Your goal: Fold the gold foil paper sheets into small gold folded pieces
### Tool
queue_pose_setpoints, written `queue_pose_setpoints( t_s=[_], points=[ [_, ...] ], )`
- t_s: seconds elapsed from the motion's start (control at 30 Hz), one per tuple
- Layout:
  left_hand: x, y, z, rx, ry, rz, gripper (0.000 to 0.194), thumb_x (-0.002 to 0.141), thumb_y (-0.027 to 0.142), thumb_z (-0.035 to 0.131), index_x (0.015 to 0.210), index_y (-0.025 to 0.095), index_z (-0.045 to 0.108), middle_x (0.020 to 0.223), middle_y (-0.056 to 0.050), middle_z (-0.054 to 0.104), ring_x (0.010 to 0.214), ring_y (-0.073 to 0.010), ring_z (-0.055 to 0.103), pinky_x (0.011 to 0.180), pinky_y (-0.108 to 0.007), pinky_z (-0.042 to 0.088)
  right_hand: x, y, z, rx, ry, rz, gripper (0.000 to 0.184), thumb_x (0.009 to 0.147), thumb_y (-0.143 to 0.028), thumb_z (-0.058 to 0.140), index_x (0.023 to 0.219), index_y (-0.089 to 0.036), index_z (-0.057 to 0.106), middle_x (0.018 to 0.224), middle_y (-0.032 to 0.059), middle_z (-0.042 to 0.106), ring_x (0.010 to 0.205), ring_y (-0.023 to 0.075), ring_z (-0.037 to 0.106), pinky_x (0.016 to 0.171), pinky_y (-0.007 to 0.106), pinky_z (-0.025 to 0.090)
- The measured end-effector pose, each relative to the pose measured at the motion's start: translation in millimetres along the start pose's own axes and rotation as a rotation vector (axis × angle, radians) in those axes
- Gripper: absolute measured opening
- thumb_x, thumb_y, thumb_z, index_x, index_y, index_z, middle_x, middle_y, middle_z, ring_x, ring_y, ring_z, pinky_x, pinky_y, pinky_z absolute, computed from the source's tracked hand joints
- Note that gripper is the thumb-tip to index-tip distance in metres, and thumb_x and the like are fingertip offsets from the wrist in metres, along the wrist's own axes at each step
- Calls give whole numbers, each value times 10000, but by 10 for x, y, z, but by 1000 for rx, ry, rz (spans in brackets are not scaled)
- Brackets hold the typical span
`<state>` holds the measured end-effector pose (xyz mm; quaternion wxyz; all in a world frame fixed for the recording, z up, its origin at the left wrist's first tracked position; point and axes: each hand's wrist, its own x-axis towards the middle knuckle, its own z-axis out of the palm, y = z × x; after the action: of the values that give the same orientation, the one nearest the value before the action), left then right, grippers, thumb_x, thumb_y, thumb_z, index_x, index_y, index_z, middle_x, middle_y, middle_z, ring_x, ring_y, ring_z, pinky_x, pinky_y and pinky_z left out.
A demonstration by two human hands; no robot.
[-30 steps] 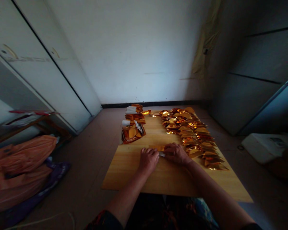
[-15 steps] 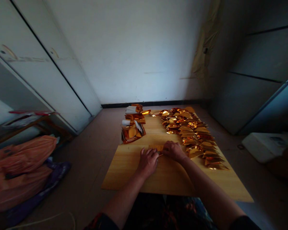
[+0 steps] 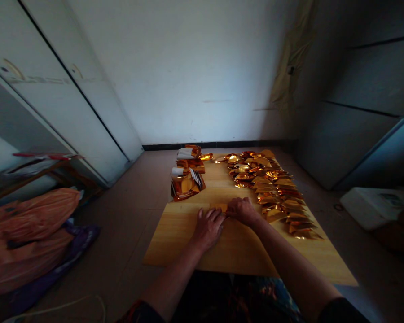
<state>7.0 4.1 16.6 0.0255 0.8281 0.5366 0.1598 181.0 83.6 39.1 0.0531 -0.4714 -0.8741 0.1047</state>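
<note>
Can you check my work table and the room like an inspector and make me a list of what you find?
Surface: a light wooden board lying on the tiled floor.
Job's things: a small gold foil piece at the hands, rows of folded gold foil triangles to the right, foil stacks with white paper to the left.
Clutter: orange sacks and a purple bag on the floor.
Hands: left hand and right hand both at the foil piece; grip hard to tell.
Cables: a thin white cord on the floor.
Surroundings: white cabinet doors, a pale wall, a white box.
</note>
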Motion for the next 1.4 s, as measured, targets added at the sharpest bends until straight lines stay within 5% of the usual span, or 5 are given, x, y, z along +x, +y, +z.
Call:
queue_pose_setpoints(
  t_s=[0.37,0.53,1.17,1.4],
  points=[
    [13,13,14,57,29,0,291,860,214,503,1134,299,552,1298,-43,549,1215,-241,454,1014,-597,272,-17,15,23,197,93,91,51,766,-230,619,768,-198,659,826,2,676,785,144,584,744,257,295],
    [23,27,18,46,16,-22,280,830,251,555,1107,295,559,1301,-46,543,1209,-255,453,1012,-610,263,-12,8,-12,252,69,121,118,744,-152,581,792,-202,677,847,3,689,791,138,598,726,237,321],
    [4,19,4,64,-20,13,211,836,278,558,1042,297,597,1332,-63,505,1237,-274,413,983,-611,278,-7,13,30,216,56,104,149,681,-269,679,814,-206,656,843,4,671,792,159,587,748,269,335],
    [11,5,-33,39,-39,15,239,834,289,559,1070,319,588,1341,-46,500,1243,-275,414,978,-606,278,1,53,41,249,41,116,158,672,-155,645,819,-209,668,858,-3,676,801,144,598,730,236,362]
  ],
)
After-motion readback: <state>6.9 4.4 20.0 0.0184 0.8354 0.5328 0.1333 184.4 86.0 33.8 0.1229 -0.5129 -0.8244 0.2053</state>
